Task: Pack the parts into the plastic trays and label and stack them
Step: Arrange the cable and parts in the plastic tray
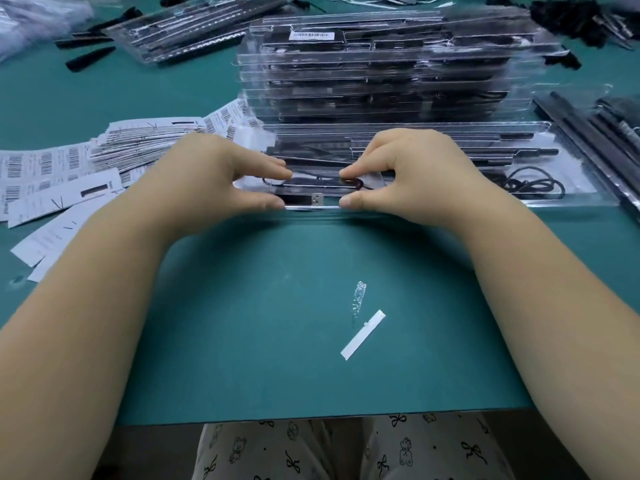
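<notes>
On the green worktop [311,341], a white strip [363,335] lies nearest. Beyond it, toward 12 o'clock, the left hand [221,178] and right hand [408,178] each pinch the near edge of a clear tray [450,188], probably to press it closed. The finished stack [398,74] stands behind; labels [69,168] wait at 10 o'clock.

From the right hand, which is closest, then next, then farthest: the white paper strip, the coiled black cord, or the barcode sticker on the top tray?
1. Coiled black cord, just right of the right hand.
2. White paper strip, nearer the person.
3. Barcode sticker, far back atop the stack.
</notes>
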Demonstrator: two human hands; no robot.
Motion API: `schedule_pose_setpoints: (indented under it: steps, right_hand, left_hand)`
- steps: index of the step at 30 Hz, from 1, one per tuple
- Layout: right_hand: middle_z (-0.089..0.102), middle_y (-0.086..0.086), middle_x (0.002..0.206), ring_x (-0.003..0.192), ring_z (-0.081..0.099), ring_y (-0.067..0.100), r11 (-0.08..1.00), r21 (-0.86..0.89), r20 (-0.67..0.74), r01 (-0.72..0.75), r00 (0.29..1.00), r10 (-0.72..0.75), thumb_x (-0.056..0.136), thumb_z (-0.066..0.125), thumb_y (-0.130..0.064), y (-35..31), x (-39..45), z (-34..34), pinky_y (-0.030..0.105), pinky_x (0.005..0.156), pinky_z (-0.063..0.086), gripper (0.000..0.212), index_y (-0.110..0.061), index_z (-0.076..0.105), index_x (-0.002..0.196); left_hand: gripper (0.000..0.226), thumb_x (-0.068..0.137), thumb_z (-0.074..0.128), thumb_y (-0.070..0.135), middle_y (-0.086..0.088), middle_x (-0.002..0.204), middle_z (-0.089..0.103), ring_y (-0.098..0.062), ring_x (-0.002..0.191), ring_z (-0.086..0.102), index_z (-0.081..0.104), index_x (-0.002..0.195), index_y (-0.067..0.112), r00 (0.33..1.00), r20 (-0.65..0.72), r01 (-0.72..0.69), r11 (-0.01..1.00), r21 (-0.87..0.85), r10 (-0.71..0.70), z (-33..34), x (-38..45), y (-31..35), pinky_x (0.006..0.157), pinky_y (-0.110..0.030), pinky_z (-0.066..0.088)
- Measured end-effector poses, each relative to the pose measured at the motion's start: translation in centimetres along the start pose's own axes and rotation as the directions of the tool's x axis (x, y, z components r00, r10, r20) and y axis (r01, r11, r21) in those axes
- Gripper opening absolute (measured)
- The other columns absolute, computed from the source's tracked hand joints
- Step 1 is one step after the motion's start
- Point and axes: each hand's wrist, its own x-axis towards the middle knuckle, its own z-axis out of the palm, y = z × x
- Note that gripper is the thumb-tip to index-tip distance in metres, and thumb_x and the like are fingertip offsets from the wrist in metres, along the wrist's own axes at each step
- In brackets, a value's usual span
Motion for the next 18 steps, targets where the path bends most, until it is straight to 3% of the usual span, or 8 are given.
schedule_pose_setpoints:
  steps: [3, 6, 10, 13, 15, 18]
  right_hand:
    - [0.061, -0.010, 0.106, 0.105, 0.054, 0.011, 0.999, 0.038, 0.031, -0.003, 1.000, 0.002, 0.074, 0.064, -0.060, -0.2, -0.1, -0.3, 0.038, 0.091, 0.044, 0.042, -0.037, 0.069, 0.109]
    - [0.061, -0.010, 0.100, 0.100, 0.054, 0.011, 0.987, 0.157, 0.023, -0.029, 0.999, 0.026, 0.072, 0.056, -0.068, -0.3, -0.3, -0.2, 0.040, 0.089, 0.045, 0.043, -0.038, 0.072, 0.098]
    - [0.053, -0.012, 0.100, 0.107, 0.047, 0.018, 0.993, 0.113, 0.013, -0.020, 1.000, 0.019, 0.079, 0.066, -0.050, 0.4, 0.2, 0.6, 0.034, 0.090, 0.040, 0.030, -0.037, 0.068, 0.106]
    - [0.046, -0.014, 0.124, 0.127, 0.033, 0.019, 0.988, 0.153, 0.076, -0.014, 0.997, 0.003, 0.083, 0.063, -0.047, 0.5, 0.1, 1.1, 0.041, 0.108, 0.027, 0.041, -0.048, 0.054, 0.123]
    - [0.035, -0.018, 0.145, 0.137, 0.020, 0.014, 0.988, 0.152, 0.102, -0.008, 0.995, -0.007, 0.085, 0.060, -0.048, 0.6, 0.0, 1.1, 0.044, 0.114, 0.015, 0.038, -0.059, 0.044, 0.118]
    - [0.033, -0.031, 0.140, 0.138, 0.017, 0.007, 0.985, 0.173, 0.151, -0.024, 0.989, -0.002, 0.086, 0.059, -0.047, 0.7, 0.0, 1.0, 0.044, 0.113, 0.010, 0.035, -0.065, 0.040, 0.110]
  left_hand:
    - [0.022, 0.064, 0.084, 0.030, 0.027, 0.096, 0.066, -0.006, 0.098, 0.064, 0.072, 0.081, 0.037, 0.999, -0.026, 0.028, 0.994, -0.110, -0.031, -0.2, -0.1, 0.1, 0.091, -0.026, 0.050]
    - [0.012, 0.063, 0.083, 0.030, 0.028, 0.097, 0.065, 0.005, 0.096, 0.061, 0.073, 0.069, 0.030, 1.000, 0.021, -0.001, 0.997, -0.083, 0.003, -0.6, -0.2, 0.1, 0.089, -0.024, 0.050]
    - [0.006, 0.069, 0.079, 0.033, 0.033, 0.102, 0.060, 0.008, 0.097, 0.058, 0.073, 0.068, 0.035, 0.993, 0.120, -0.016, 1.000, -0.010, 0.017, -1.0, -0.2, 0.0, 0.091, -0.025, 0.045]
    - [0.014, 0.071, 0.079, 0.031, 0.033, 0.100, 0.059, 0.008, 0.096, 0.056, 0.070, 0.064, 0.038, 0.993, 0.115, -0.023, 1.000, 0.016, 0.021, -0.8, 0.0, 0.2, 0.084, -0.019, 0.042]
    - [0.017, 0.071, 0.080, 0.030, 0.030, 0.099, 0.060, 0.007, 0.091, 0.056, 0.068, 0.063, 0.038, 0.994, 0.104, -0.039, 0.999, 0.031, 0.035, -0.6, 0.0, 0.2, 0.082, -0.020, 0.040]
    - [0.009, 0.075, 0.077, 0.031, 0.026, 0.096, 0.063, 0.013, 0.089, 0.056, 0.070, 0.069, 0.034, 0.998, 0.031, -0.049, 0.998, -0.038, 0.050, -0.3, -0.4, -0.2, 0.081, -0.011, 0.038]
